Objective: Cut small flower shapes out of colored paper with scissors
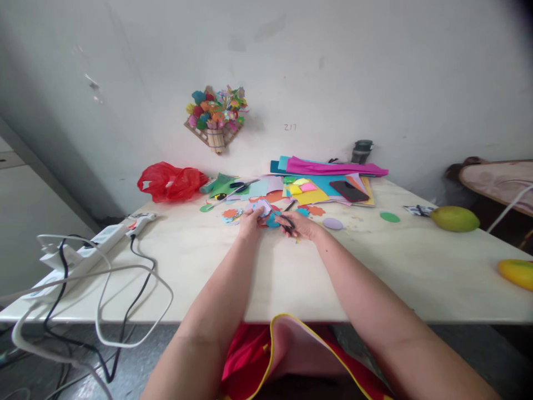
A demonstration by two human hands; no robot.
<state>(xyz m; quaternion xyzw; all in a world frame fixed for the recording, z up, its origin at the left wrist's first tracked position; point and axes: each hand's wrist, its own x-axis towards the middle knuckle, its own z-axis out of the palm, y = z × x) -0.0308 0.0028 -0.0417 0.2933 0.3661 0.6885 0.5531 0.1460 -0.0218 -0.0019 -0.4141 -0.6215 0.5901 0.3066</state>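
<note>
Near the middle of the table, my left hand pinches a pale purple paper piece. My right hand is closed around black-handled scissors, whose blades point toward the purple paper. Blue paper lies between the two hands. Orange flower-shaped cutouts and small scraps are scattered about them. To the right of my right hand lies a pale purple oval. The exact contact between blades and paper is too small to make out.
Coloured sheets, a phone and a second pair of scissors lie behind my hands. A red plastic bag is at back left. Power strips with cables occupy the left side. A green-yellow fruit sits at right.
</note>
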